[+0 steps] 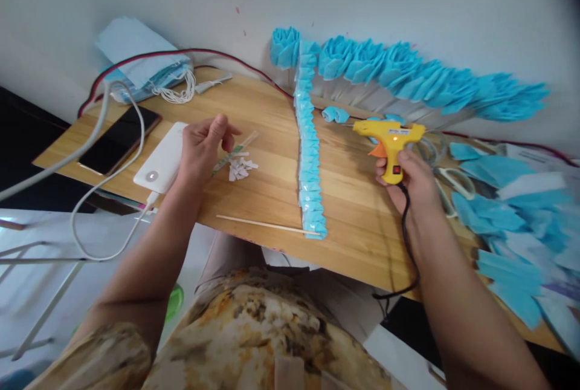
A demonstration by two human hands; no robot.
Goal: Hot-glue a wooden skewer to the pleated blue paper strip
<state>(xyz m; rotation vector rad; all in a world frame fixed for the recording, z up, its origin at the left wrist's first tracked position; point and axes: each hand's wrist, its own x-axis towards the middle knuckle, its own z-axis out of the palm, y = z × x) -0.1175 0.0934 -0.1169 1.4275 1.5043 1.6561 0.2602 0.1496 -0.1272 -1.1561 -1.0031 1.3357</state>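
My right hand (pixel 410 181) is wrapped round the handle of a yellow glue gun (pixel 389 136), whose nozzle points left and whose black cord (pixel 408 245) runs down off the table. My left hand (pixel 203 145) hovers over small white paper scraps (pixel 240 168) and a short stick, fingers loosely curled with fingertips together; whether anything is pinched I cannot make out. A long strip of folded blue paper (pixel 309 154) lies between the hands, with a thin wooden skewer (pixel 263 224) at its near end.
A white power bank (pixel 161 160) and black phone (pixel 118 139) with cables lie left. A pile of blue sheets (pixel 140 57) sits at the back left. A blue folded garland (pixel 408 78) leans on the wall. Cut blue paper pieces (pixel 512 221) and scissors (pixel 453 181) cover the right.
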